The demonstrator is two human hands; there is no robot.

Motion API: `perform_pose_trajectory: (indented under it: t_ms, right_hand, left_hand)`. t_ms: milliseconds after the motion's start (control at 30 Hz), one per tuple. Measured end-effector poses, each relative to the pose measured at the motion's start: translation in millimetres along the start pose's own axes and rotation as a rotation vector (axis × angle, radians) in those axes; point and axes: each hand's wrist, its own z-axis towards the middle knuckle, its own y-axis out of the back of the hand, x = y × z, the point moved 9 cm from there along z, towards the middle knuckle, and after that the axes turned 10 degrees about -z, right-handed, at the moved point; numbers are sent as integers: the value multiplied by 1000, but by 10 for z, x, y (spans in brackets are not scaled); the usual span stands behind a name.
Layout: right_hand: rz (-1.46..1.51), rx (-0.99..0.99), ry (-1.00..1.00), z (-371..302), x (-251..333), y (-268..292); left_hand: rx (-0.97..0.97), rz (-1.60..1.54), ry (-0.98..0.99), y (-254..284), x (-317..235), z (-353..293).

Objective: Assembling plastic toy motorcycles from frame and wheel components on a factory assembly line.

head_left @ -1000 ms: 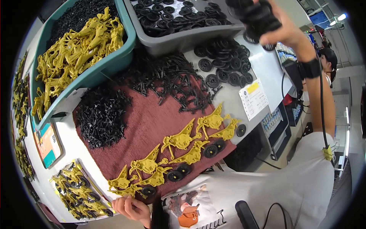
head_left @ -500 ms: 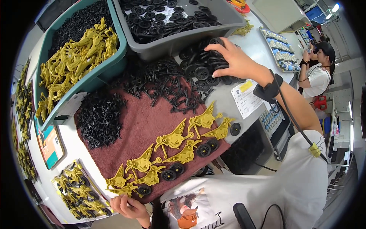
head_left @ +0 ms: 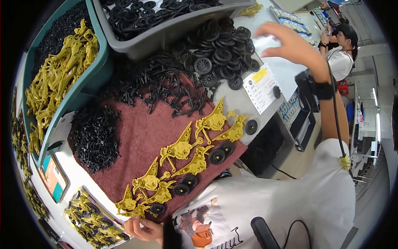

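— Right hand (head_left: 290, 41)?
— Lifted off the black wheels (head_left: 219, 54) half a second ago — fingers spread, empty, above the table.
— Left hand (head_left: 143, 228)?
— Unmoved at the cloth's (head_left: 137, 137) edge, fingers curled beside the yellow frames (head_left: 182, 149) — grip unclear.

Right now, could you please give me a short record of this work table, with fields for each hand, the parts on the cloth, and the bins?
left hand: at the near edge of the red cloth, beside the nearest yellow part; fingers curled, nothing clearly held
right hand: raised above the pile of black wheels, fingers spread, holding nothing
on the cloth: a row of yellow parts with black wheels fitted, plus heaps of small black pieces
bins: green bin with yellow parts; grey bin with black wheels
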Motion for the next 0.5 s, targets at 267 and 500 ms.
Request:
perform_pose_trajectory:
  t_ms: [267, 500]
  right_hand:
    - [195, 102, -350, -1017, -407, -992]
    - [286, 109, -319, -605, -320, -884]
  left_hand:
    - [-55, -18, 1, 28, -41, 16]
    - [-42, -13, 58, -7, -26, -21]
